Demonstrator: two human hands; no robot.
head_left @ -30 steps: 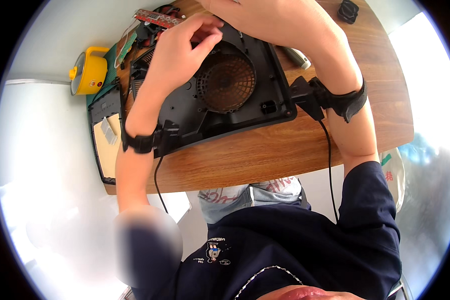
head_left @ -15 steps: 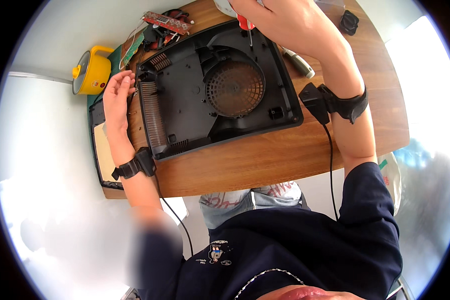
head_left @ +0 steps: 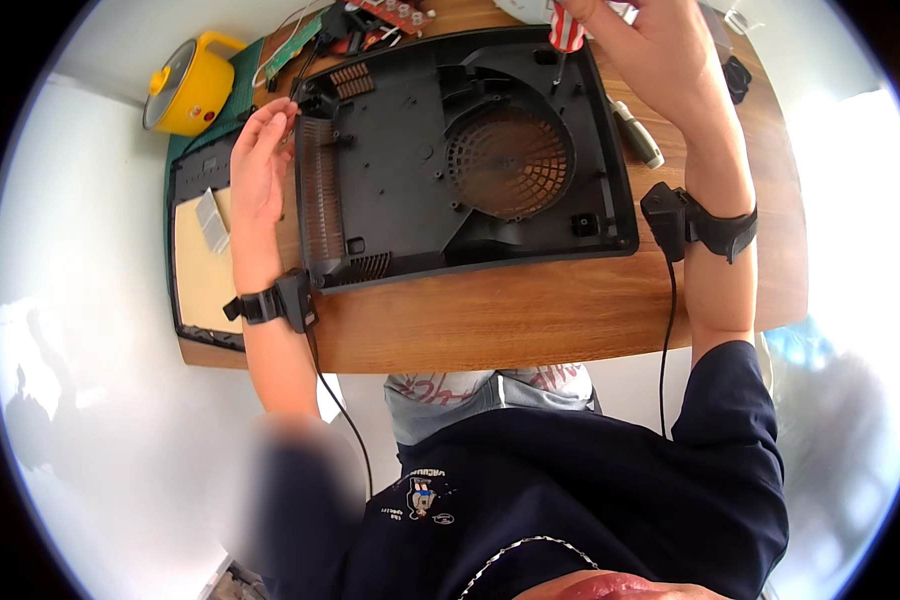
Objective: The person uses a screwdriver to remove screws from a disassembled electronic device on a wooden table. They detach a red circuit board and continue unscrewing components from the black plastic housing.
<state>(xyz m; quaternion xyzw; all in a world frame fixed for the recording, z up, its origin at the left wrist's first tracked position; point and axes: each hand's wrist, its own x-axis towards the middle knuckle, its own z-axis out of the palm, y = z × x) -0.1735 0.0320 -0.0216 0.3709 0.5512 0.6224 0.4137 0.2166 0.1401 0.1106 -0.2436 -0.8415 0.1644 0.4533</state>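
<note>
A black plastic casing (head_left: 390, 215) with a round vent grille (head_left: 510, 160) lies inside-up on the wooden table. In my right hand (head_left: 662, 60), beyond its far right corner, is a screwdriver (head_left: 567, 30) with a red and white handle. The screwdriver's shaft points down over the casing's far right part; whether its tip touches is unclear. My left hand (head_left: 260, 165) is at the casing's far left corner, fingers loosely bent and apart, fingertips at the rim. I see nothing held in it.
A grey-handled tool (head_left: 638, 135) lies right of the casing. Left stand a yellow electric pot (head_left: 192, 90) and a black-framed panel (head_left: 198, 285). Circuit boards with wires (head_left: 390, 14) lie at the back, a small black part (head_left: 736, 78) at the far right. Cables hang from both wrist straps.
The casing and table appear shifted to the right and slightly upward in view. The screwdriver shows farther right, still in my right hand. My left hand remains by the far left corner.
</note>
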